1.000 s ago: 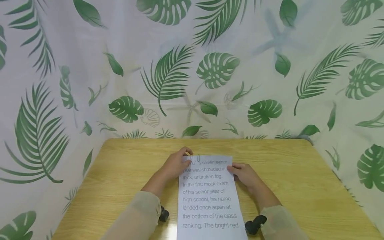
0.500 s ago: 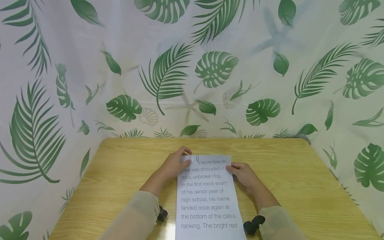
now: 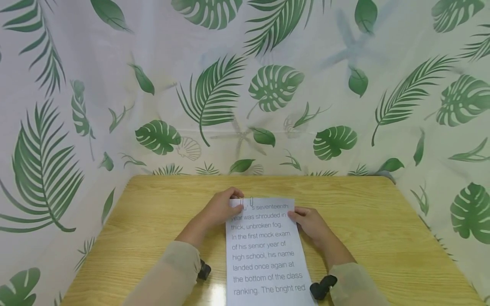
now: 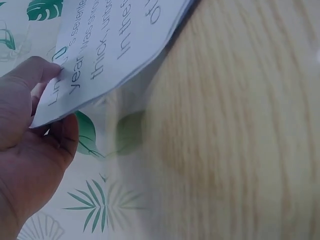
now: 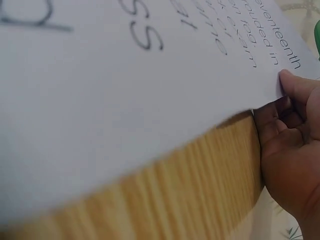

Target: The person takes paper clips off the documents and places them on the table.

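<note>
Large printed English text covers the white sheets of paper, held between both hands over the table. My left hand pinches the upper left corner, its thumb on the printed face and fingers behind, as the left wrist view also shows. Two paper clips sit on the top edge: one right at the left thumb, the other, a paper clip, a little to the right. My right hand pinches the right edge near the top, thumb in front, fingers curled behind the paper.
A wood-grain table spreads around the paper. Behind it and at both sides hangs a white curtain with green leaf prints. A black wrist device sits at the right sleeve, another black device at the left.
The lower part of the paper has shifted slightly nearer and its lines sit a little lower in view. Both hands keep their grip. The head view has shifted slightly.
</note>
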Demonstrator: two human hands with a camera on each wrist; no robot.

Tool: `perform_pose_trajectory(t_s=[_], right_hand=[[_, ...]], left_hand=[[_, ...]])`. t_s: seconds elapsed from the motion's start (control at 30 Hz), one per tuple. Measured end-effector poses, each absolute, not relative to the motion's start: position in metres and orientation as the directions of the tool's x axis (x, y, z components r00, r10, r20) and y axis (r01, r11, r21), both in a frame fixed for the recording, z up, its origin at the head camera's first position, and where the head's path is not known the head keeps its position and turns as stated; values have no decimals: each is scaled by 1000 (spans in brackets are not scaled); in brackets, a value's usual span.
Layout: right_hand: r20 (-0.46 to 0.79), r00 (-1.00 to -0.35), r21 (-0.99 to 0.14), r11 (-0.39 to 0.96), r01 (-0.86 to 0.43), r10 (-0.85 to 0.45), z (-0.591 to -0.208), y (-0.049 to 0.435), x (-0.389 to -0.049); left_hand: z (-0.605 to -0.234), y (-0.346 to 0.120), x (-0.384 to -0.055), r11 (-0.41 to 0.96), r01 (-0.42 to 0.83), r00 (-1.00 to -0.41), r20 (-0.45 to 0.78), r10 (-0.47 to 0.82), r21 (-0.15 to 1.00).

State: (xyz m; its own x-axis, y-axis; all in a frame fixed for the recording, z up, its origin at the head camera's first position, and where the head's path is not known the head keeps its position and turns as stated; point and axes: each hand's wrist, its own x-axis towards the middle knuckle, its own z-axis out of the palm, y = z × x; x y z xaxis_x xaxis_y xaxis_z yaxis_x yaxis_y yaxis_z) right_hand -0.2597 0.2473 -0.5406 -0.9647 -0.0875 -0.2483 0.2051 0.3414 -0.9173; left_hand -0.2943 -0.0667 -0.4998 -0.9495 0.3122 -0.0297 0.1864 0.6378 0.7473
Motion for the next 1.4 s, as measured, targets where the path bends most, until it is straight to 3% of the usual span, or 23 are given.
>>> perform_pose_trajectory(t_s=[0.47,0.87,1.4], right_hand=[[-253,-963,-926,309,215,-88,-541,245,-258],[-271,-961,-915,326,237,-61,-538,245,-256],[-259,-965,-914,333,231,-44,-535,245,-254]], left_hand=[[-492,-84,-297,623,165,-961,-19,277,764],[-487,-120,-301,629,261,-952,87,293,732],[-504,-146,-308,674,176,-964,-13,265,717]])
